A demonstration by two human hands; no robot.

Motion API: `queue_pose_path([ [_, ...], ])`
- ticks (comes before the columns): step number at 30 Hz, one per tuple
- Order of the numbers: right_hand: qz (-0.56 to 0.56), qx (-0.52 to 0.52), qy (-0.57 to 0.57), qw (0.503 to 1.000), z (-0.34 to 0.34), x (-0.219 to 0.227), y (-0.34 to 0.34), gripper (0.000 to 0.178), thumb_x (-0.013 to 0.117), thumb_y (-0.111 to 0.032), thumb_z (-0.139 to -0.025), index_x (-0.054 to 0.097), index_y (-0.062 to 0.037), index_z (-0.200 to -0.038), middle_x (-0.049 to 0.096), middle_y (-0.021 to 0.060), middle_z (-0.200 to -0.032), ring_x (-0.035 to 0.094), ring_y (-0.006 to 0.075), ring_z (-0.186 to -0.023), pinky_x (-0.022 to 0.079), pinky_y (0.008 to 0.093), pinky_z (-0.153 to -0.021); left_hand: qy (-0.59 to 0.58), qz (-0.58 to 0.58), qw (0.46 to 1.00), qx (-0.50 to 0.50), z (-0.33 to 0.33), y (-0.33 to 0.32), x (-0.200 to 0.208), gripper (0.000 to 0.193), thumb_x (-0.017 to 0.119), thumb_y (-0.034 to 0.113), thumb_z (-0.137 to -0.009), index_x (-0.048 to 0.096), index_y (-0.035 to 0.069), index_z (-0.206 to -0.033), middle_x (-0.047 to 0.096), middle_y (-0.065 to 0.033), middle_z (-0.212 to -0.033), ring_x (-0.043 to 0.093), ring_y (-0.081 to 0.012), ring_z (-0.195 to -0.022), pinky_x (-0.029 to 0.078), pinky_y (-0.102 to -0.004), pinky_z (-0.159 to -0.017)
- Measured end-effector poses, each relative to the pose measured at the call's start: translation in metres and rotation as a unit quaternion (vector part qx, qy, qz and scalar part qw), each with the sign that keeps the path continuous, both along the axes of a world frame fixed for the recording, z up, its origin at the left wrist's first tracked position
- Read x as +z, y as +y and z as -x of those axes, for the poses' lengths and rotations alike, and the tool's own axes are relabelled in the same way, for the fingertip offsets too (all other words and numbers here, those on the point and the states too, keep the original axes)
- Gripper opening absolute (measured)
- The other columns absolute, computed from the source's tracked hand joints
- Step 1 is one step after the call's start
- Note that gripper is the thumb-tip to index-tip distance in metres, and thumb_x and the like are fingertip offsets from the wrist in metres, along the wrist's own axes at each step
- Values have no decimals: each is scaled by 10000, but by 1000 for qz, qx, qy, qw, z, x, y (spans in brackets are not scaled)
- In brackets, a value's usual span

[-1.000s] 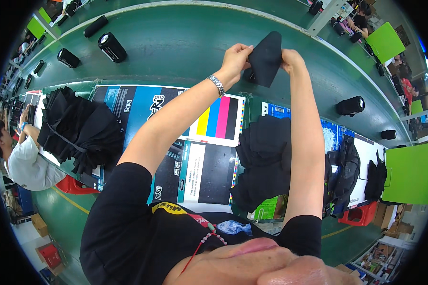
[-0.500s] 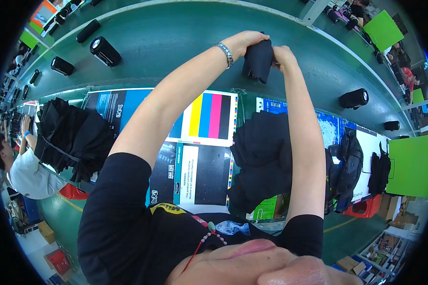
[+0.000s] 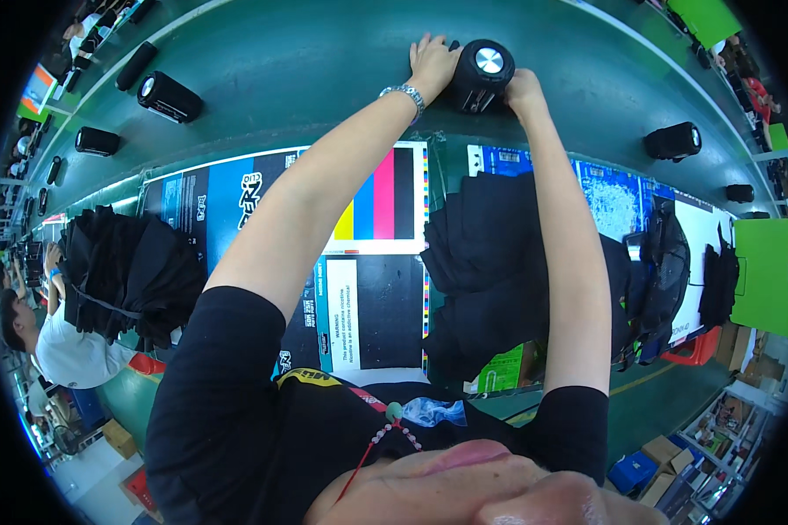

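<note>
Head camera looks down on a black cylinder-shaped speaker (image 3: 480, 74) that stands on the green conveyor belt (image 3: 306, 61), far in front of the person, with its round silver-centred end turned toward the camera. Both arms are stretched out to it. The left hand (image 3: 431, 59) lies against the left side of the speaker with the fingers spread flat on the belt and on the speaker's edge; it is open and touches rather than clasps. The right hand (image 3: 524, 87) presses on the right side, the fingers curved around the body of the speaker, but how tightly it closes I cannot tell from this angle. A metal watch (image 3: 405, 94) sits on the left wrist. Just below the hands, nearer to the person, a printed sheet with colour bars (image 3: 385, 197) lies on the work table, and beside it on the right is a pile of black fabric pouches (image 3: 490, 254). More black speakers lie on the belt well apart from the hands: one at the upper left (image 3: 170, 96), one further left (image 3: 97, 141), and one at the right (image 3: 673, 140). Another heap of black fabric (image 3: 127, 271) is at the left, and near it a second person in a white shirt (image 3: 66, 350) sits.
</note>
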State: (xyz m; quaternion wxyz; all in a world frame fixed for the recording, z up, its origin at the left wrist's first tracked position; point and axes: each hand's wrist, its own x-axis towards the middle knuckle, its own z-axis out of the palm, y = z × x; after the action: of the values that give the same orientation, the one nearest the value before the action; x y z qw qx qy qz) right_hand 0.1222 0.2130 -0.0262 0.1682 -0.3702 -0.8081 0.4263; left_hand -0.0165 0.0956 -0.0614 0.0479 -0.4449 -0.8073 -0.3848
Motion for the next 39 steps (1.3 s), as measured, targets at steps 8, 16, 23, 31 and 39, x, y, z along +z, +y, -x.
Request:
queue_pose_path([
  [8,-184,-31,-159,969,-6,11,-23,249,511,-158,-799,709,-178,-949,680,126,-996,632,326,-974,494,417,-832,120,-53,991,39,-7,-12,-10,389,500,385,-914,704,71,-1021,501,-190,-1318,379,-341,-1293,209,-511,-1083],
  [16,-232,-75,-116,963,-27,19,-51,177,554,-151,-819,696,-86,-901,663,152,-971,626,361,-937,498,447,-822,-141,-163,964,-155,-48,-59,104,530,577,462,-877,565,46,-1204,634,-149,-1110,611,-254,-1020,480,-333,-867],
  [23,-157,-191,98,964,-22,29,-89,394,590,-379,-866,617,9,-800,636,167,-829,625,316,-786,491,408,-739,-251,-85,962,-73,-24,-120,120,694,755,419,-754,481,-59,-1175,616,-198,-1063,655,-245,-942,561,-308,-741],
  [31,291,80,421,855,19,74,-178,612,625,-489,-850,496,39,-1132,603,106,-1018,591,176,-965,498,283,-756,-560,-327,746,-152,-29,-181,110,602,615,460,-874,489,-44,-1178,564,-155,-1120,537,-241,-1132,473,-395,-939],
  [39,-115,79,262,955,8,82,-177,590,836,-246,-661,523,23,-1082,649,167,-984,652,254,-911,501,336,-785,-363,-179,914,-30,-4,-196,138,490,563,413,-920,566,27,-1222,611,-70,-1134,572,-138,-1012,448,-274,-855],
])
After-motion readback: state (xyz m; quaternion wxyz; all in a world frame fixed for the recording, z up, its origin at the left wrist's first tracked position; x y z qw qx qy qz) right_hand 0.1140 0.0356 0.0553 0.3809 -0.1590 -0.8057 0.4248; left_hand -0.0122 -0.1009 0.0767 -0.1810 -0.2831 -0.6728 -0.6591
